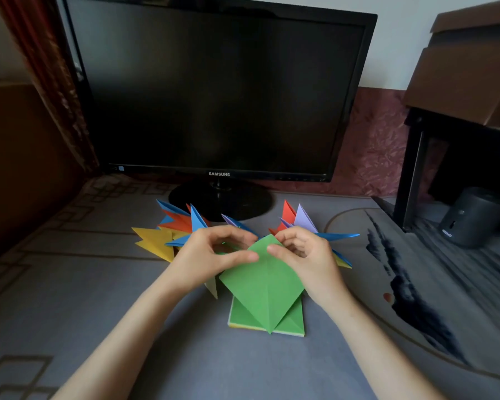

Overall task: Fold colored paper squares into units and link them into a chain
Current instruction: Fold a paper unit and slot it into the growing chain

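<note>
1. Grey patterned cloth (70,284) covers the table under the black flat-screen monitor (214,90), which stands at the back with its screen dark.
2. Linked chain of pointed folded paper units (179,222) in yellow, orange, blue and lilac fans out just in front of the monitor's round base.
3. Green creased kite-shaped paper sheet (260,284) is held up in front of the monitor, nearer the person than the chain.
4. Square stack of coloured paper (293,321), green on top, lies flat below that sheet.
5. Left hand (202,261) pinches the sheet's upper left edge between thumb and curled fingers.
6. Right hand (309,255) pinches its upper right edge likewise.
</note>
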